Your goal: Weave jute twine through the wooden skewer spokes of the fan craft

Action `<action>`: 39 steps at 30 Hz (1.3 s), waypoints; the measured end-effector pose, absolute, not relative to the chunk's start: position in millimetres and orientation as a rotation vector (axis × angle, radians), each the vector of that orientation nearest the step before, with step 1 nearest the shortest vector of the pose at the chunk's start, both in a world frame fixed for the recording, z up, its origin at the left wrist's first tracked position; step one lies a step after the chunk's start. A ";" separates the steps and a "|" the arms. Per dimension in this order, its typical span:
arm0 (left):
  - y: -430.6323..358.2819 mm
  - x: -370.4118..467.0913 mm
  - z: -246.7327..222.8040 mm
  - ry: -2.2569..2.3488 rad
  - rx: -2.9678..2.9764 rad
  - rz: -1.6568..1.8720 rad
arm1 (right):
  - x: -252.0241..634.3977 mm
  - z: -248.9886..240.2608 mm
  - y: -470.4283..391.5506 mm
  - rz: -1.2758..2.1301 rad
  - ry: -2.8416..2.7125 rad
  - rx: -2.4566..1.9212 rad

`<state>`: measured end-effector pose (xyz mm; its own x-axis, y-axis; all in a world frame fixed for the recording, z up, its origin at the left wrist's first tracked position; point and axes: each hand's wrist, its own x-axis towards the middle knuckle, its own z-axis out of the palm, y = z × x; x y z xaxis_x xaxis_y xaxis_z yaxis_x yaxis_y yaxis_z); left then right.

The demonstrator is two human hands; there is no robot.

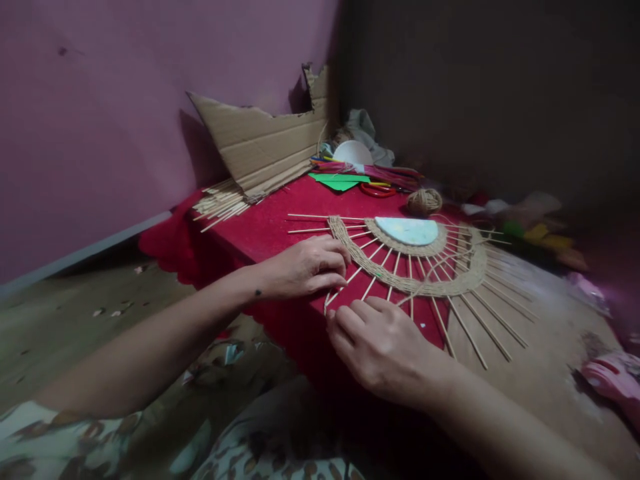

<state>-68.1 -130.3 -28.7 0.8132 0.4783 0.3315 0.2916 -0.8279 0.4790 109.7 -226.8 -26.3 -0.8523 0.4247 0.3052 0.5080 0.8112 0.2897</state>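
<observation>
A half-round fan frame of thin wooden sticks (pixel 465 323) lies on the red-covered table. Two bands of woven twine (pixel 400 283) run across the sticks, and a pale blue half disc (pixel 407 231) sits at the hub. My left hand (pixel 320 267) is closed at the frame's left side, its fingertips by one of the outer sticks. Closer to me, my right hand (pixel 383 343) is curled near that stick's outer end, where a short strand shows. What either hand's fingers pinch is hidden. A loose strand of twine (pixel 440 263) loops over the frame.
Behind the frame sits a ball of twine (pixel 424 201), with red-handled scissors (pixel 377 191) and green paper (pixel 340 181) nearby. Cut cardboard (pixel 265 143) leans on the wall above a bundle of sticks (pixel 223 203). A pink tool (pixel 607 377) lies at the right edge.
</observation>
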 end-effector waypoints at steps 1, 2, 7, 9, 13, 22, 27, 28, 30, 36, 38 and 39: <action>-131.7 -66.1 -28.9 0.610 2.595 0.620 | 111.5 -26.6 -226.8 -0.529 -2.763 -0.726; -133.3 -64.0 -29.1 0.649 2.604 0.610 | 113.3 -27.1 -226.5 -0.518 -2.757 -0.728; -142.2 -54.0 -28.2 0.809 2.669 0.482 | 117.4 -29.0 -224.1 -0.472 -2.739 -0.704; -144.3 -50.2 -27.7 0.834 2.702 0.455 | 116.2 -29.7 -224.1 -0.488 -2.728 -0.687; -144.8 -44.1 -28.7 0.905 2.660 0.496 | 111.7 -29.8 -225.6 -0.524 -2.711 -0.704; -148.2 -39.2 -28.9 1.066 2.491 0.529 | 112.0 -23.0 -227.1 -0.531 -2.806 -0.706; -148.8 -40.6 -25.3 1.059 2.425 0.549 | 119.2 -24.8 -221.6 -0.316 -2.706 -0.777; -148.7 -40.8 -25.0 1.061 2.419 0.543 | 121.3 -23.4 -219.6 -0.265 -2.667 -0.818; -148.6 -40.9 -24.8 1.060 2.413 0.531 | 127.3 -18.4 -214.3 -0.164 -2.596 -0.936; -146.4 -44.6 -31.6 0.996 2.398 0.596 | 158.8 -1.4 -189.2 -0.065 -2.345 -1.440; -143.9 -48.2 -35.9 0.925 2.394 0.674 | 169.0 1.5 -181.9 -0.110 -2.320 -1.560; -142.5 -50.0 -38.0 0.892 2.398 0.712 | 173.2 2.6 -179.1 -0.133 -2.319 -1.608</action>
<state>-50.0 -142.5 -38.0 0.6517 0.6969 0.2994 0.4464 -0.6716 0.5914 173.2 -179.1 2.6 -0.3182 0.8968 0.3074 0.9260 0.3636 -0.1019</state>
